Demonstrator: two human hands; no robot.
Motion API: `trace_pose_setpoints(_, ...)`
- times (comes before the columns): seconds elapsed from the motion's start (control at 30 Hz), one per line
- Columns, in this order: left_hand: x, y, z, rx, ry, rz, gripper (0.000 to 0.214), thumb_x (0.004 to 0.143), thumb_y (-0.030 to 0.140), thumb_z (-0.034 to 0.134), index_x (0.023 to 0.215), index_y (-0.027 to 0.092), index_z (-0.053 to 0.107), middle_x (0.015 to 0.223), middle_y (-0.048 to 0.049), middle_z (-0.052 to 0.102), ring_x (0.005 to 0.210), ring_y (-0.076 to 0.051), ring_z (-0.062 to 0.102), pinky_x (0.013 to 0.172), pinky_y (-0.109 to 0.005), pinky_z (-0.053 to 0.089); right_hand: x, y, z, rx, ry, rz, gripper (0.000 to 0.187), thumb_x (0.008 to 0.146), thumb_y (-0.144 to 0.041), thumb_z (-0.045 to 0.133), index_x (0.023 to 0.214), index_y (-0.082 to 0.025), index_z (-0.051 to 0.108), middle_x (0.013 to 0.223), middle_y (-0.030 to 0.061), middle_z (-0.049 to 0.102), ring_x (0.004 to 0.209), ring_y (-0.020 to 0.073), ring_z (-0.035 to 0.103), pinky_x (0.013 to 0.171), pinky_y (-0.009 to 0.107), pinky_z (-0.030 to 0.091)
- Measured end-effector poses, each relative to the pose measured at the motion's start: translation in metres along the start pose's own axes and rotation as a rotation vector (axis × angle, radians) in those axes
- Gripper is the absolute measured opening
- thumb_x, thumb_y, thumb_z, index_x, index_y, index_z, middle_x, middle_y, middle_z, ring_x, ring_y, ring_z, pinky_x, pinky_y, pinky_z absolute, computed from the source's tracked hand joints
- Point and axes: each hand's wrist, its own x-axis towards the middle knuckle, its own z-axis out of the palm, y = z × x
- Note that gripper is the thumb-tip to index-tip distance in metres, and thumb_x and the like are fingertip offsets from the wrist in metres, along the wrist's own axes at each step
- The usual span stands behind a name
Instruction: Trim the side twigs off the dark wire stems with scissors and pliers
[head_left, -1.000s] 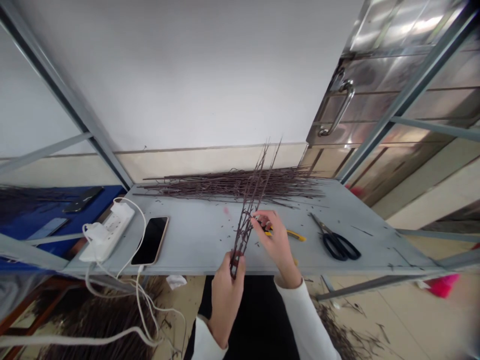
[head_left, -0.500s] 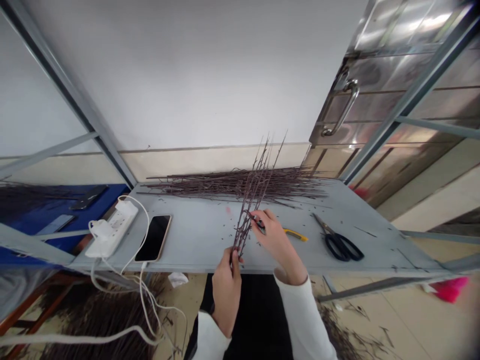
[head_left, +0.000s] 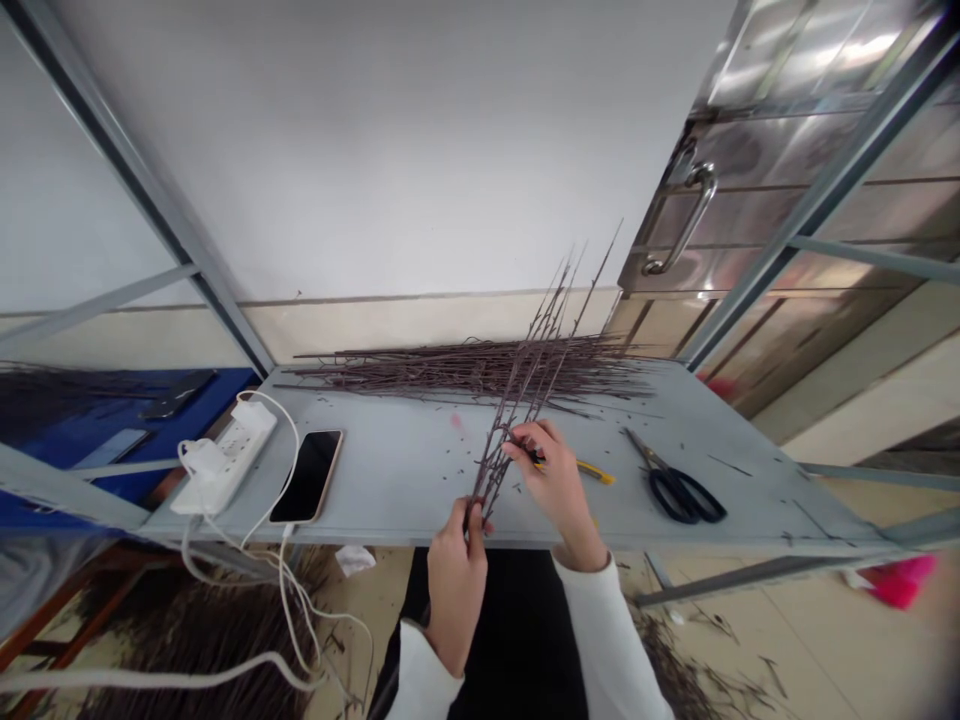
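Left hand (head_left: 456, 590) is clamped tight around the lower end of a bundle of thin dark-brown twigs (head_left: 523, 405), which angles up and away over the table. Right hand (head_left: 553, 478) sits just beside it, fingers curled against the twigs, though I can't tell if they're pinching a twig or a yellow-handled cutter (head_left: 592, 471) right under them. Behind that there's a long pile of loose dark twigs (head_left: 465, 368) on the grey metal table (head_left: 390, 490), with little clippings scattered around. Black-handled steel scissors (head_left: 679, 494) lie off to the right, and a gold-edged black smartphone (head_left: 307, 477) sits left, near a white power strip (head_left: 223, 458).
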Motion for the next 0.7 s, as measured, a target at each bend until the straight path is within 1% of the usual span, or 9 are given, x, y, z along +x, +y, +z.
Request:
trace_pose_setpoints(0.1,-0.003,0.000,0.000,0.023,-0.009,0.015,0.032,0.094,0.036,0.028,0.088,0.022,0.056,0.074,-0.0025,0.071,0.067,-0.021,0.067,0.064,-0.028,0.043,-0.001,-0.004,0.006,0.070,0.109,0.049,0.009,0.080,-0.026,0.056,0.074,-0.020,0.054,0.075,0.0004,0.051,0.069,0.0152,0.050,0.065,0.028,0.040)
trace_pose_setpoints(0.23,-0.007,0.000,-0.002,0.057,0.031,0.033,0.030,0.094,0.034,0.030,0.084,0.023,0.057,0.071,-0.0029,0.071,0.065,-0.020,0.067,0.061,-0.026,0.044,-0.003,-0.005,0.015,0.162,0.217,0.126,0.009,0.078,-0.027,0.057,0.073,-0.020,0.055,0.075,-0.0007,0.052,0.068,0.0143,0.050,0.065,0.027,0.038)
trace_pose_setpoints(0.33,-0.010,0.003,0.000,0.019,0.053,0.068,0.031,0.094,0.033,0.032,0.081,0.022,0.057,0.070,-0.0033,0.070,0.063,-0.019,0.067,0.061,-0.025,0.045,-0.004,-0.001,0.022,0.263,0.345,0.257,0.013,0.076,-0.032,0.060,0.073,-0.020,0.056,0.074,-0.0016,0.053,0.067,0.0137,0.048,0.065,0.027,0.036)
trace_pose_setpoints(0.4,-0.012,0.006,0.002,-0.036,0.035,0.083,0.033,0.095,0.033,0.031,0.077,0.023,0.057,0.068,-0.0029,0.070,0.063,-0.018,0.066,0.062,-0.024,0.046,-0.005,0.002,0.025,0.342,0.440,0.357,0.017,0.074,-0.035,0.060,0.072,-0.019,0.054,0.069,-0.0031,0.050,0.063,0.0127,0.045,0.062,0.026,0.035)
trace_pose_setpoints(0.43,-0.013,0.007,0.003,-0.063,0.022,0.085,0.033,0.095,0.033,0.031,0.076,0.023,0.056,0.067,-0.0026,0.070,0.063,-0.018,0.066,0.062,-0.024,0.046,-0.005,0.003,0.026,0.365,0.468,0.383,0.018,0.074,-0.035,0.061,0.071,-0.019,0.053,0.069,-0.0034,0.049,0.063,0.0123,0.044,0.061,0.026,0.035)
trace_pose_setpoints(0.6,-0.016,0.007,0.005,-0.131,0.009,0.054,0.034,0.095,0.036,0.031,0.076,0.022,0.056,0.069,-0.0032,0.069,0.064,-0.017,0.064,0.065,-0.025,0.045,-0.004,0.006,0.024,0.349,0.479,0.335,0.020,0.072,-0.037,0.064,0.071,-0.019,0.057,0.088,-0.0003,0.047,0.071,0.0123,0.047,0.065,0.026,0.038)
trace_pose_setpoints(0.7,-0.014,0.005,0.002,-0.135,0.037,0.031,0.036,0.094,0.040,0.032,0.076,0.022,0.058,0.070,-0.0038,0.068,0.065,-0.018,0.063,0.065,-0.026,0.045,-0.004,0.005,0.024,0.358,0.464,0.307,0.020,0.076,-0.039,0.063,0.073,-0.019,0.058,0.090,-0.0001,0.046,0.070,0.0118,0.047,0.064,0.027,0.039)
